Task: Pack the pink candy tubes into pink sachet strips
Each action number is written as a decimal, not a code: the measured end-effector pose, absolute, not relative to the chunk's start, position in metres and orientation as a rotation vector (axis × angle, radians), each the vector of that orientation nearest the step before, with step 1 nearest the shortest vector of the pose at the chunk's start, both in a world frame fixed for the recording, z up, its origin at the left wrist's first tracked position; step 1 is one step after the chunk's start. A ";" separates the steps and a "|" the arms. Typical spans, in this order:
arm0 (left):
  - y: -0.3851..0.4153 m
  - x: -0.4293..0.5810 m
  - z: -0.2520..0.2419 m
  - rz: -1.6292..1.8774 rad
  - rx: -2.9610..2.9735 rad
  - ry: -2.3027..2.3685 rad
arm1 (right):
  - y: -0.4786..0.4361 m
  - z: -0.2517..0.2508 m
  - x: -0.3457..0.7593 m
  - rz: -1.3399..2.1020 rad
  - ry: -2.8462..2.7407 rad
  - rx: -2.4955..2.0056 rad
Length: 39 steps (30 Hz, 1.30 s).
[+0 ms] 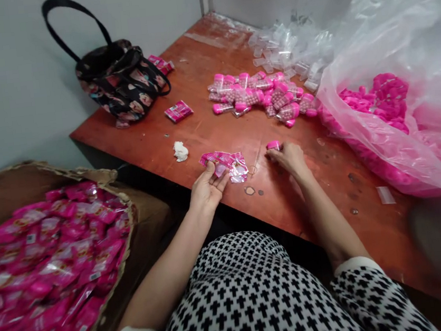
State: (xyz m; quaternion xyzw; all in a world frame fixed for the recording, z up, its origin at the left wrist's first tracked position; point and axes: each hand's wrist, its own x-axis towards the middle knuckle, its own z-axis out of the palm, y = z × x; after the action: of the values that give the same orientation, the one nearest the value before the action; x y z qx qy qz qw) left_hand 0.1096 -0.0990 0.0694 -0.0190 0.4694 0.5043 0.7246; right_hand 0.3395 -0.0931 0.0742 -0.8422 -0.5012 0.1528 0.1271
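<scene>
My left hand (206, 187) is closed on a small pink printed plastic packet (220, 160) near the table's front edge. Right beside it lies a shiny pink-and-clear packet (238, 169); whether the two are joined I cannot tell. My right hand (290, 157) grips a pink cap (273, 145) at the tabletop, and the fingers hide anything below the cap. Beyond both hands lies a heap of clear pink-capped bottles (252, 93) filled with small pink balls.
A carton (131, 218) of filled pink packets (65, 241) stands at left. On the orange table (194, 73) are a floral handbag (124, 86), flat pink packets (178, 112), a white crumpled lump (180, 151), clear plastic tubes (290, 46) and a plastic bag (439, 124) of pink caps (390, 95).
</scene>
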 end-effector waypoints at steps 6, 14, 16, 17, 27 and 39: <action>-0.100 0.110 0.065 1.150 -0.127 0.939 | -0.149 0.072 0.273 1.124 -1.127 -1.563; -0.106 0.117 0.063 1.171 -0.107 0.887 | -0.169 0.076 0.222 1.183 -0.985 -1.409; -0.108 0.119 0.063 1.186 -0.099 0.857 | -0.167 0.076 0.220 1.180 -0.961 -1.433; -0.108 0.119 0.063 1.188 -0.103 0.852 | -0.166 0.076 0.219 1.178 -0.954 -1.440; -0.110 0.121 0.064 1.209 -0.063 0.809 | -0.166 0.072 0.217 1.181 -0.922 -1.414; -0.109 0.118 0.065 1.122 0.279 0.790 | -0.161 0.066 0.221 1.259 -0.908 -1.335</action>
State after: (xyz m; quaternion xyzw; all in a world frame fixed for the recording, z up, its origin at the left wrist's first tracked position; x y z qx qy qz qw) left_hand 0.1184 -0.1091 0.0652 0.1284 0.3633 0.5165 0.7647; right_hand 0.2207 -0.1605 0.0659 -0.5569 -0.3789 0.5252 0.5201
